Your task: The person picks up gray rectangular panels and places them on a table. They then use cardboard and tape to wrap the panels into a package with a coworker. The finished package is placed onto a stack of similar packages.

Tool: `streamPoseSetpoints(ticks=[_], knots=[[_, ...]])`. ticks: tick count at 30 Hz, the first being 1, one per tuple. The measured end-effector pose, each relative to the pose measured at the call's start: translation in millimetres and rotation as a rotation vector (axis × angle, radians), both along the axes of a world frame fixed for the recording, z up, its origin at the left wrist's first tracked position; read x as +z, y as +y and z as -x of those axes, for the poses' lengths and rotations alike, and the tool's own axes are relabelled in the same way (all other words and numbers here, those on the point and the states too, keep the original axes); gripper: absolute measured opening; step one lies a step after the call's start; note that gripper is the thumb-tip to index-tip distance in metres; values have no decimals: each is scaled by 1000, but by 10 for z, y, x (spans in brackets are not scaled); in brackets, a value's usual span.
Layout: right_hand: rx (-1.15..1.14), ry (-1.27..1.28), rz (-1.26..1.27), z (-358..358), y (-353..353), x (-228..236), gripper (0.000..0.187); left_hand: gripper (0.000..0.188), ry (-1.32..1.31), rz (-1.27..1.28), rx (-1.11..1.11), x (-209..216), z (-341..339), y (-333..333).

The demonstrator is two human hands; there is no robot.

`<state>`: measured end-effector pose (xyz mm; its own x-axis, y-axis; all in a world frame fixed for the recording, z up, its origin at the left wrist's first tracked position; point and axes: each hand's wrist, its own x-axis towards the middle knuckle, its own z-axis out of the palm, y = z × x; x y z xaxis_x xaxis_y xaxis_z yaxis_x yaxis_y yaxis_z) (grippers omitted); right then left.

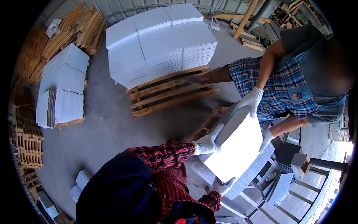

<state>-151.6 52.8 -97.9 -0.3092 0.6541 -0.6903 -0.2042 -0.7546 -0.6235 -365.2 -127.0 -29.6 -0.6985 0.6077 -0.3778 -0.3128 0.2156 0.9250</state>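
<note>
A stack of white boards [240,143], with a grey side face, lies tilted over a plastic-wrapped surface [250,173]. My left hand [209,143], in a white knit glove, grips its near left side with the thumb up on the edge. At the near lower corner my right hand [223,186], also gloved, holds the edge; some of its fingers are hidden. Across from me, a co-worker in a blue plaid apron [279,86] has one gloved hand [251,100] on the far end of the stack and the other gloved hand [266,140] at its right side.
Large piles of white boards [160,41] sit on a wooden pallet [171,91] behind. Strapped white boards [65,86] and stacked pallets [28,142] stand left, with wooden slats [71,33] beyond. Dark and pale panels [281,186] lean on a metal frame [304,183] at right.
</note>
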Motion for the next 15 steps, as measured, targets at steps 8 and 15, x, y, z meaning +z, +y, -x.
streamPoseSetpoints(ticks=[8, 15], knots=[[164, 134, -142, -569, -1, 486, 55, 109, -238, -252, 89, -160, -447, -295], [365, 117, -58, -990, -274, 640, 57, 82, -400, -294, 174, 55, -762, -922]])
